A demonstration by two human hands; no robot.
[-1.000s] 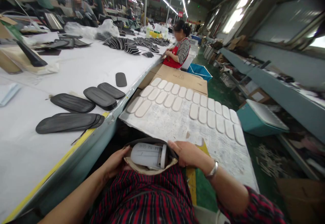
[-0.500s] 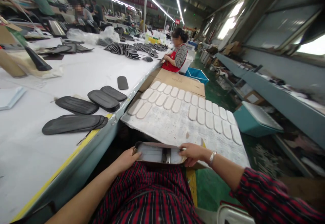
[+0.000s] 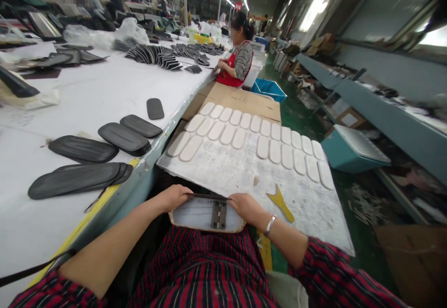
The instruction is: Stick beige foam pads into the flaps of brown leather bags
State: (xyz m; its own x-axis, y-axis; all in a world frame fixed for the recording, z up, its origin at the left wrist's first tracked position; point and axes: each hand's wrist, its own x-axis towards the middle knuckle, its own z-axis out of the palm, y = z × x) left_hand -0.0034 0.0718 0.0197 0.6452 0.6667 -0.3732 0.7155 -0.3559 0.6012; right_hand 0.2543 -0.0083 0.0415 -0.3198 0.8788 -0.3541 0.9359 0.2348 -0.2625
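A white, rounded-end form (image 3: 200,215) with a metal hinge (image 3: 219,215) on its face lies against my lap, its lower rim edged in a tan-brown border. Along its far edge runs a thin dark strip of material (image 3: 209,196). My left hand (image 3: 173,197) is closed on the strip's left end, with fingers curled over the top. At the other end, my right hand (image 3: 244,205) pinches the same strip near the form's upper right corner. Whether the strip is a separate piece or part of the form's covering, I cannot tell.
Rows of pale oval pieces (image 3: 256,124) lie on the board (image 3: 240,177) ahead, with a yellow forked tool (image 3: 282,204). Stacked dark oval pads (image 3: 84,149) rest on the white table (image 3: 21,150) at left. A person in a red apron (image 3: 237,56) sits beyond.
Both hands have moved from the form's ends to its far edge, closer together. The form has tilted, showing more of its white face and hinge. The camera view has shifted.
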